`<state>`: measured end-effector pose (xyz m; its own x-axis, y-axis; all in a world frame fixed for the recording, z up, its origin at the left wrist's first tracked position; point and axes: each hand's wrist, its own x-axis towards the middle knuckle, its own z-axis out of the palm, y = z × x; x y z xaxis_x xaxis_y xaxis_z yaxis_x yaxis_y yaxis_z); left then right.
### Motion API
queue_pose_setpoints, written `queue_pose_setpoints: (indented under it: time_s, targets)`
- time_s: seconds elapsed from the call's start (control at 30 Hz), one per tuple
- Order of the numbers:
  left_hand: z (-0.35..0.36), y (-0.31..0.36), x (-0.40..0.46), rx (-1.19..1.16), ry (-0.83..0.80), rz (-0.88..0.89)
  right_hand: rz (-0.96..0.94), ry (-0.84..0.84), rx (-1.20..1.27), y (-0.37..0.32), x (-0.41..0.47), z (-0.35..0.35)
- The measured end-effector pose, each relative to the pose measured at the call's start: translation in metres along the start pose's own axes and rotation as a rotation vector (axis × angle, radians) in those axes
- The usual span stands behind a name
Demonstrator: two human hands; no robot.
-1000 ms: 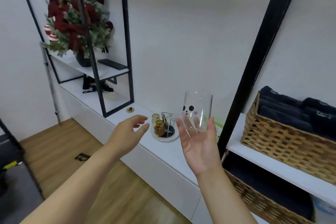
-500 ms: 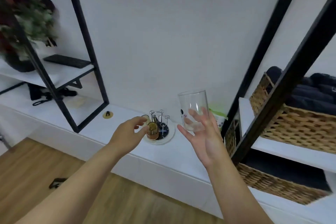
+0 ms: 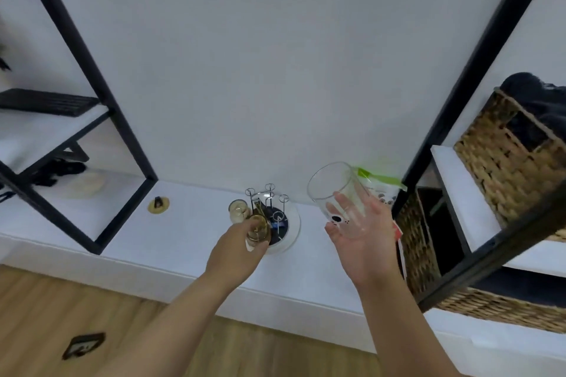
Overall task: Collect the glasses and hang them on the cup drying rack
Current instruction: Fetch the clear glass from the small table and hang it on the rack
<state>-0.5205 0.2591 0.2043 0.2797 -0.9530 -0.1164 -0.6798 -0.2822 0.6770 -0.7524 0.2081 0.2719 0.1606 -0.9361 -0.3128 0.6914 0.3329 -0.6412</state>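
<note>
White wall and a long white counter [image 3: 190,236] fill most of what you're looking at, with black shelf frames on both sides and a wicker basket [image 3: 517,162] up on the right-hand shelf.

Your right hand [image 3: 364,242] has the clear glass [image 3: 340,196], the one with the little panda face printed near its base. It sits in your palm with your fingers curled up around the lower half, so that's a loose cradle, not a tight squeeze. Its long axis is tipped, open mouth pointing up and to the left, base down in your hand. My guess is you're carrying it that way just to get it over to the rack; it'll need flipping mouth-down before it can hang on a prong.

The drying rack [image 3: 269,208] sits on a round white tray [image 3: 292,232] out on the counter, thin wire prongs with looped tips standing up. It's just left of the clear glass, with a gap between them.

Your left hand [image 3: 235,251] is right at the near edge of the rack, fingers closed around a small amber glass [image 3: 257,228]. Looks to me like you're steadying or shifting it to make room, but I can't tell if it's hung on a prong or just held. A second small glass [image 3: 238,209] sits at the rack's left side.

Behind the clear glass there's a packet with a green top [image 3: 379,182] against the wall.
</note>
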Motion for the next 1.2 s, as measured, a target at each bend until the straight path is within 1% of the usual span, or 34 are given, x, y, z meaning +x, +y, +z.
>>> queue_pose_setpoints:
  time_s: [0.17, 0.3, 0.47, 0.67, 0.87, 0.97, 1.07, 1.13, 1.2]
  targets:
    - [0.032, -0.046, 0.056, -0.004, 0.017, -0.073, 0.037, 0.043, 0.027, 0.033, 0.059, -0.011]
    - [0.059, -0.077, 0.097, 0.0, 0.009, -0.053, 0.038, 0.101, 0.055, 0.064, 0.102, -0.026]
    - [0.087, -0.109, 0.142, 0.03, -0.019, 0.022, 0.035, 0.195, 0.044, 0.101, 0.139, -0.038]
    - [0.109, -0.138, 0.171, 0.117, -0.043, 0.157, -0.01, 0.315, 0.022, 0.139, 0.161, -0.041]
    - [0.114, -0.169, 0.188, 0.085, 0.019, 0.259, -0.072, 0.365, -0.041, 0.172, 0.167, -0.031]
    - [0.11, -0.179, 0.192, 0.019, 0.021, 0.284, -0.089, 0.372, -0.127, 0.18, 0.171, -0.028]
    - [0.105, -0.188, 0.197, -0.02, 0.001, 0.307, -0.128, 0.39, -0.268, 0.184, 0.175, -0.031]
    - [0.1, -0.193, 0.202, -0.019, -0.012, 0.341, -0.179, 0.386, -0.412, 0.188, 0.175, -0.034]
    - [0.095, -0.199, 0.207, -0.001, -0.011, 0.363, -0.244, 0.344, -0.607, 0.194, 0.176, -0.035]
